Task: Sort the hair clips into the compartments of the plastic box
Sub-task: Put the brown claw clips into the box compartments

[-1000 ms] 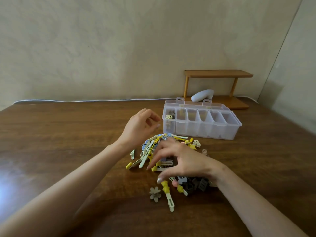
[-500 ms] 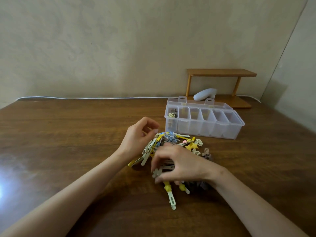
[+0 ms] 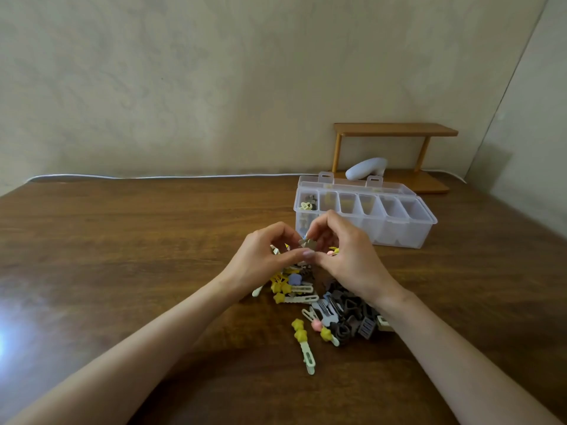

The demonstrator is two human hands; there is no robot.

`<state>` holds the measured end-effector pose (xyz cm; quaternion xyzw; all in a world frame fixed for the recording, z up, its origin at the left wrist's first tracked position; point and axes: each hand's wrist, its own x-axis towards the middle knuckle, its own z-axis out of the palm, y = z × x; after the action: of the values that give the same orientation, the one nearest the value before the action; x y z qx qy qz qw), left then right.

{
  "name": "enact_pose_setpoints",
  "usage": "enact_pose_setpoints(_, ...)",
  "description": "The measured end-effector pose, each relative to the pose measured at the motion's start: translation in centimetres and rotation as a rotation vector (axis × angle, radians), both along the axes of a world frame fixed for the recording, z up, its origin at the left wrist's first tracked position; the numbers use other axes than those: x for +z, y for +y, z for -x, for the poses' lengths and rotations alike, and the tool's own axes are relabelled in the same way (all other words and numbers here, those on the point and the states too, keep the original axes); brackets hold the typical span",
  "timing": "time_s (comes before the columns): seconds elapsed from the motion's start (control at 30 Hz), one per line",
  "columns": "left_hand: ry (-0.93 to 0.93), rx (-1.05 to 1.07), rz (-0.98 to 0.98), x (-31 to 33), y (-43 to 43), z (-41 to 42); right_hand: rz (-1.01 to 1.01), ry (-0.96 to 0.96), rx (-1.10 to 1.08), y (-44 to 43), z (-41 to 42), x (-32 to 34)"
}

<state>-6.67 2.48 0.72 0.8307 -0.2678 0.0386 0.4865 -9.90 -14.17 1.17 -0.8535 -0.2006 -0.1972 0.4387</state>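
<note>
A pile of hair clips [image 3: 325,305] in yellow, cream, blue, pink and dark brown lies on the wooden table. Above its far end, my left hand [image 3: 264,259] and my right hand [image 3: 346,256] meet, and both pinch a small grey flower-shaped clip [image 3: 307,243] between fingertips. Just behind the hands stands the clear plastic box [image 3: 399,228] with a row of several compartments, lid open. Its leftmost compartment [image 3: 306,207] holds a few small clips; the others look empty. A single yellow-and-cream clip [image 3: 303,342] lies nearest me.
A small wooden shelf [image 3: 395,130] stands at the back right against the wall, with a white rounded object [image 3: 365,170] under it. A white cable [image 3: 153,177] runs along the table's far edge. A wall closes the right side.
My right hand picked the grey flower clip out of the pile and lifted it. My left hand came over to meet it, and both now pinch the clip above the pile.
</note>
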Motion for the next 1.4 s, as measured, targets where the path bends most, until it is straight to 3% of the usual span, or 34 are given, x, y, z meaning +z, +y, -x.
enact_pose_setpoints(0.3,-0.099,0.104,0.005,1.4,-0.1,-2.1,0.035,-0.024,-0.127,-1.1,-0.9,-0.4)
enact_pose_setpoints(0.5,-0.256,0.262,-0.165,2.9,-2.2,-8.8,-0.033,-0.02,-0.222,-1.9,-1.4,-0.5)
enact_pose_setpoints(0.67,-0.242,0.206,-0.407,3.3,-4.1,-11.0,-0.072,-0.01,-0.238,-2.1,-1.4,-0.3)
enact_pose_setpoints(0.83,-0.369,0.243,-0.417,3.3,-4.2,-10.9,-0.068,-0.019,-0.251,-2.2,-1.3,-0.1)
enact_pose_setpoints(1.07,-0.479,0.176,-0.637,3.1,-3.7,-10.4,-0.058,-0.017,-0.291,-2.2,-1.3,0.0)
enact_pose_setpoints(1.4,-0.452,0.119,-0.723,3.7,-3.6,-10.0,-0.003,-0.015,-0.279,-2.2,-1.3,-0.3)
